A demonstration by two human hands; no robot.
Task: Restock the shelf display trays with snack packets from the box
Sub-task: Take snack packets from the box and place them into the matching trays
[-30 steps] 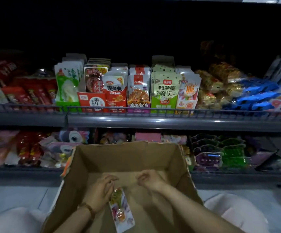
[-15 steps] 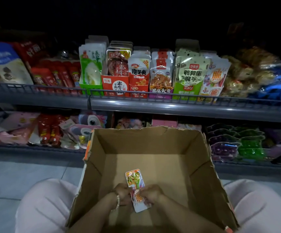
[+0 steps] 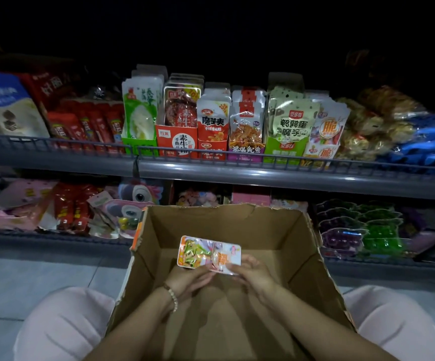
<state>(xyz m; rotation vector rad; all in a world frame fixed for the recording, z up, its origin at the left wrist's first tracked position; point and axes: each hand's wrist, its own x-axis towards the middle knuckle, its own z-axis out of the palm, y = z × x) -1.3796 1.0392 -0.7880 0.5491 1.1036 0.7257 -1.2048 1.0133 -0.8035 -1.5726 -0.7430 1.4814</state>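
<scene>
A dimly lit shop aisle: two grey metal retail shelves with wire front rails. Along the upper shelf (image 3: 263, 178) stand printed display trays (image 3: 176, 142) packed with rows of branded snack packets (image 3: 290, 121). The lower shelf (image 3: 49, 239) carries jelly cups (image 3: 378, 234) and sweets. An open stock box (image 3: 302, 246) sits before its front edge, above a tiled floor (image 3: 41, 277).
</scene>
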